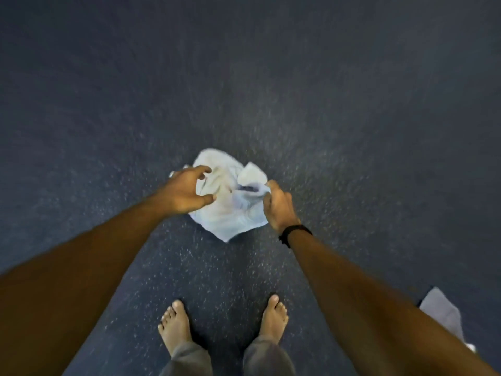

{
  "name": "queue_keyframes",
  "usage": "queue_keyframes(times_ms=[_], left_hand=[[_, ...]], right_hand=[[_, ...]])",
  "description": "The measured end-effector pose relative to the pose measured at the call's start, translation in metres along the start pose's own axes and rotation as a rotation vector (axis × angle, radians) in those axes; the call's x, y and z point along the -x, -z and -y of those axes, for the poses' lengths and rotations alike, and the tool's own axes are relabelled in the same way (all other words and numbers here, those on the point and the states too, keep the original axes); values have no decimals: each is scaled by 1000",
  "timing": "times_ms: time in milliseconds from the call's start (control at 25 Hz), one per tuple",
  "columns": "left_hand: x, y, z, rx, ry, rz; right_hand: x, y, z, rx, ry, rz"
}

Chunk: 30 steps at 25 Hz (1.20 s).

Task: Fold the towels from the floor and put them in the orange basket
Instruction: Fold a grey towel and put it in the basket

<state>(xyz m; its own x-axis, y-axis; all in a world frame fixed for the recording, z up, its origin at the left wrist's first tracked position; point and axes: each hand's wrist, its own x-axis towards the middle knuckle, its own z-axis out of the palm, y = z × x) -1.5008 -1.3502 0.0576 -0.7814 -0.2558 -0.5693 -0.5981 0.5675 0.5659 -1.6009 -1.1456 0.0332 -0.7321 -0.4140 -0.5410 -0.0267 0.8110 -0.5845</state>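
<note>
— Where do we have the towel?

— The crumpled white towel [227,210] lies on the dark speckled floor [352,131], ahead of our two bare feet [174,325], roughly midway between our hands.

— And our right hand?

— Our right hand [279,206], with a black band [294,232] on its wrist, pinches a raised fold at the towel's right edge, fingers curled round the cloth.

— The left?

— Our left hand [184,189] hovers at the towel's left edge, thumb and fingers spread in a wide claw. Whether it touches the cloth, we cannot tell; the picture is blurred there.

— Anything else near the towel?

— A grey cloth [442,312] lies well apart from it, behind and to its right, partly hidden by our right forearm.
</note>
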Motion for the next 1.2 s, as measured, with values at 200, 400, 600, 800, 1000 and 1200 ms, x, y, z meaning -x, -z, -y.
queue_keyframes(times_ms=[200,400,600,800,1000,1200], left_hand=[[61,166,-137,-107,-143,-170],[158,321,-297,-164,-292,-385],[248,394,-426,-209,-437,-475],[328,429,-537,-236,-612,-496],[371,436,-615,-257,-806,-422],[406,418,-665,-300,-968,-218]], right_hand=[[41,176,145,69,181,-221],[128,372,286,88,392,-369],[234,522,364,168,493,-453],[349,639,392,261,491,-623],[461,701,374,307,373,-799],[585,716,328,318,178,-984]])
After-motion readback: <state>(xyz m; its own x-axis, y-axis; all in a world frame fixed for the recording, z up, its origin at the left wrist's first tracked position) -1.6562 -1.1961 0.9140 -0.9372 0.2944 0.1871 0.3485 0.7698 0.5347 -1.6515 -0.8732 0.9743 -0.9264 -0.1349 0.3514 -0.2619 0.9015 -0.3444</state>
